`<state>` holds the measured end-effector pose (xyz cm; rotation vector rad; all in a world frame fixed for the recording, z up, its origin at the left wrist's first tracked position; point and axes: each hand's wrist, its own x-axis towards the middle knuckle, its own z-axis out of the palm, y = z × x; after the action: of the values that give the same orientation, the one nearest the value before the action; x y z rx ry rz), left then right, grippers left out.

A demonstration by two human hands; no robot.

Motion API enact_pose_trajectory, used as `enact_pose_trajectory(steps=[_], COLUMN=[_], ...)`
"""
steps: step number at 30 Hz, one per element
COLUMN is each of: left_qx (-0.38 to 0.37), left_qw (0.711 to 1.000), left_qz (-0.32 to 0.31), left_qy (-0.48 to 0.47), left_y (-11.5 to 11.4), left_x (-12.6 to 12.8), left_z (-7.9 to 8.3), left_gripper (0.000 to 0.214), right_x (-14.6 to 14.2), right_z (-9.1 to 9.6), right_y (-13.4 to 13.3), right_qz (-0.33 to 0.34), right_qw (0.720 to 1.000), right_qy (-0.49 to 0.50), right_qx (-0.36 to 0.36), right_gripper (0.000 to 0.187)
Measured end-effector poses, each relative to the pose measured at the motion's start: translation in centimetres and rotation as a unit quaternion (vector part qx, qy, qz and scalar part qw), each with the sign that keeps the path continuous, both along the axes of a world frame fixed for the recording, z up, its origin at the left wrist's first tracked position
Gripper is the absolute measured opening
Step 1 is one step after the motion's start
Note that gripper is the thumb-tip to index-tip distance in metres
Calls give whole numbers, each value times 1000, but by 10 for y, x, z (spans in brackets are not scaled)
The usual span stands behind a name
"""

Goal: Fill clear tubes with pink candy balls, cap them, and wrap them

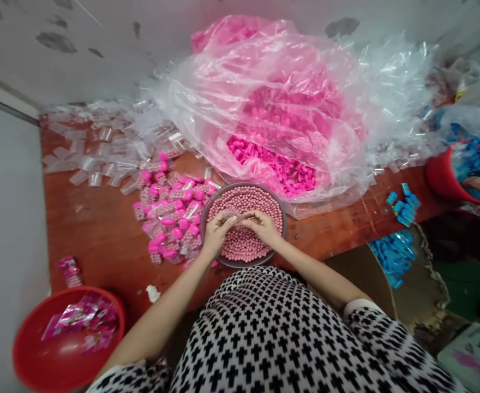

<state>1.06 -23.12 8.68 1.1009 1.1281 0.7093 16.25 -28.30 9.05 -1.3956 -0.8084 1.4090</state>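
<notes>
Over the grey bowl (240,265), the left hand (219,232) pinches a small blurred piece (239,215) with thumb and fingers nearly closed; the right hand (262,226) grips it likewise. Round pink beads (246,248) fill the bowl beneath.

Small clear piece (239,216): I have it pinched at both ends, fingertips of my left hand (219,232) on one, my right hand (263,226) on the other; held above the beads, fine detail too blurred to read.
Pink beads (244,250): round, dusty pink, loose; a broad bed below my grip, nearly to the rim.
Bowl (284,218): dark grey, round, upright, close in front of me.
</notes>
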Motion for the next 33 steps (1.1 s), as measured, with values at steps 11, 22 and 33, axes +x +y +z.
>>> enact_pose_trajectory(steps=[11,22,33], left_qx=[223,217,119], left_qw=[744,931,983], left_qz=[-438,-222,-110], left_qy=[453,191,89], left_y=[26,6,4], left_x=[38,41,25], left_z=[-34,-59,-35], left_gripper=[22,21,32], right_x=[145,157,168], right_z=[-29,-42,-32], right_y=[37,131,106], right_qz=[-56,30,39], right_qw=[964,792,801], right_qy=[-257,-607,-597], right_qx=[-39,-64,-6], right_gripper=[19,32,34])
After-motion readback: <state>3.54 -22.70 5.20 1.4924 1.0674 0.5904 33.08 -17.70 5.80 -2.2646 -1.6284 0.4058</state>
